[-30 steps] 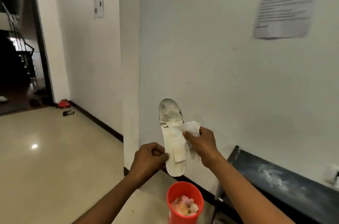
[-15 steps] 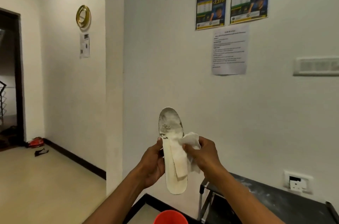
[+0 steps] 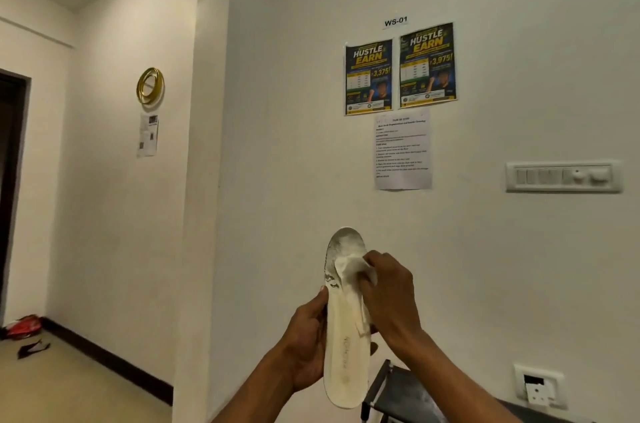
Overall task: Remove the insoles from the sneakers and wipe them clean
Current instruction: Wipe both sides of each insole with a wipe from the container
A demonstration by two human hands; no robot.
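Insole out of its sneaker, gripped upright by left hand; right hand presses cloth against its grimy toe end, wiping unfinished.

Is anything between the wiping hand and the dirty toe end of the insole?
Only the white cloth, which the right hand presses onto the insole. The grey smudged toe just above it lies bare. The left hand holds the insole's lower left edge, clear of that path.

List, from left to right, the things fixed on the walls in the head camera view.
Gold ring with a small notice beneath → two posters → printed sheet → switch panel.
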